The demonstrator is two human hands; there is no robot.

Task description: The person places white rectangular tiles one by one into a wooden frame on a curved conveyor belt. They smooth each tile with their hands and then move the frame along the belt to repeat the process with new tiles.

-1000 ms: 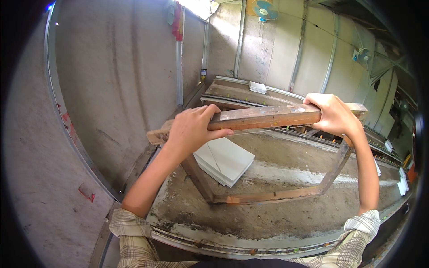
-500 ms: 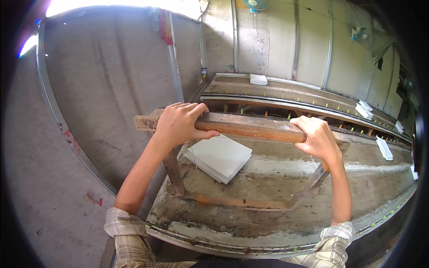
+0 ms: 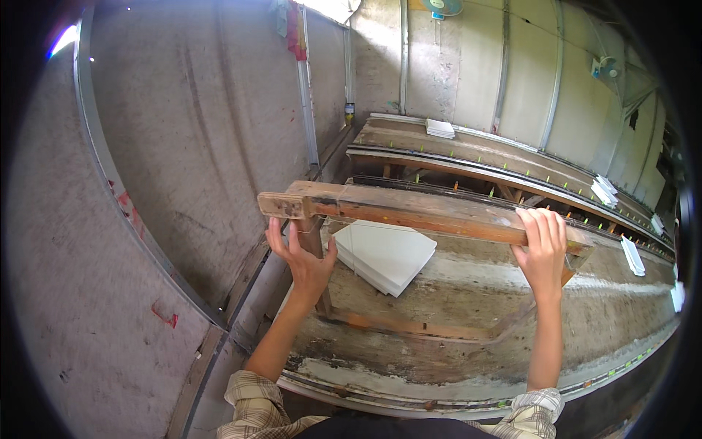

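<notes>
A worn wooden frame [image 3: 409, 212] with a thick upper bar stands tilted over the long work table [image 3: 395, 366]. My right hand [image 3: 542, 252] is wrapped over the bar near its right end, thumb underneath. Below the bar's left end, my left hand [image 3: 303, 263] has its fingers apart and curved upward. Its fingertips are close to the underside of the wood; whether they touch it I cannot tell. Behind the bar a stack of white sheets [image 3: 387, 256] lies on the table, partly covered by the wood.
Beyond runs a second long table [image 3: 512, 157] bearing another white stack [image 3: 440, 129]. Small green and orange pegs line the table rails. More white stacks [image 3: 633, 256] lie toward the right. A grey wall panel [image 3: 183, 146] borders the left side, and a fan [image 3: 442, 7] hangs on the far wall.
My left hand has let go of the bar's top and dropped below its left end, fingers spreading. My right hand still grips the bar. The view has shifted left.
</notes>
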